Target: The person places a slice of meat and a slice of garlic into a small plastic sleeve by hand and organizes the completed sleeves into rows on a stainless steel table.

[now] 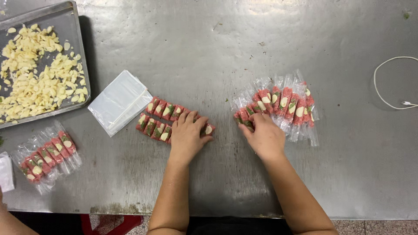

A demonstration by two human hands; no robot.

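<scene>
Left hand (pixel 187 135) lies flat, fingers spread, on unwrapped pink meat pieces (pixel 163 117) — right hand (pixel 264 135) pinches a wrapped piece (pixel 244 118) at the wrapped row (pixel 283 104).

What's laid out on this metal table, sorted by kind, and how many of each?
Groups of pink meat pieces: 3 (unwrapped under the left hand at, wrapped by the right hand at, wrapped at far left)
Tray of sliced garlic: 1
Stack of clear wrappers: 1
White cable: 1
Total: 6
</scene>
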